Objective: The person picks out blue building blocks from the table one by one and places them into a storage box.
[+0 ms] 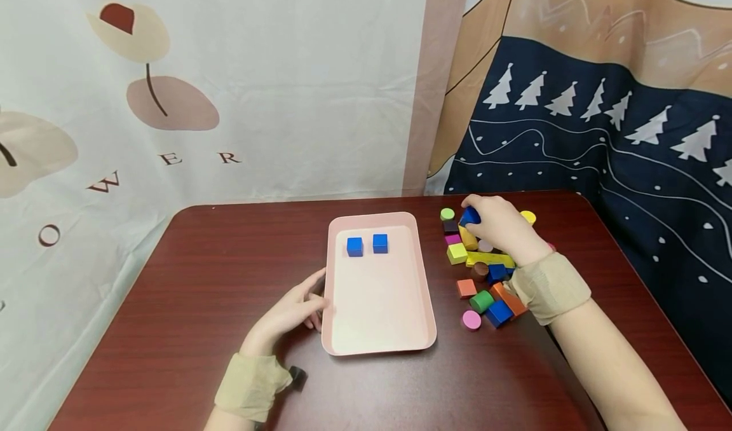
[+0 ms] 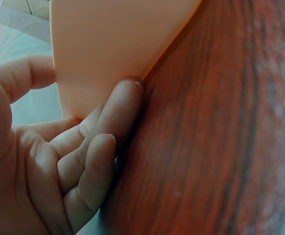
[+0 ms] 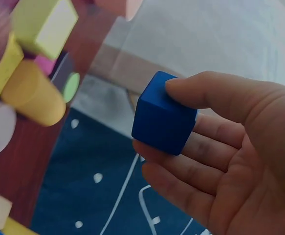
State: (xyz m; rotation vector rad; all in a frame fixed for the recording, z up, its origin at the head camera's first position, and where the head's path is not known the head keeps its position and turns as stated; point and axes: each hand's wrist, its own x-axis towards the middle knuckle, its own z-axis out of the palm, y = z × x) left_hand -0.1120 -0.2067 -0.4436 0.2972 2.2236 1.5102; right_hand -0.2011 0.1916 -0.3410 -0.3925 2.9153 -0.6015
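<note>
My right hand [image 1: 503, 224] pinches a blue cube [image 3: 164, 115] between thumb and fingers, held above the far side of a group of coloured blocks. At the left edge of the pink tray [image 1: 380, 348], my left hand [image 1: 291, 307] touches the outer wall. In the left wrist view, its fingers [image 2: 120, 107] rest against that wall, close to the tabletop. Two blue cubes [image 1: 354, 246] sit apart near the tray's far end. A yellow cylinder [image 1: 469, 238] lies just below the held cube in the head view.
Right of the tray lie several loose blocks, among them a green cylinder [image 1: 481, 301], an orange block [image 1: 466, 288], a pink disc [image 1: 471, 320] and a blue cube [image 1: 499, 313]. The dark red table [image 1: 240, 259] ends at printed curtains [image 1: 320, 88].
</note>
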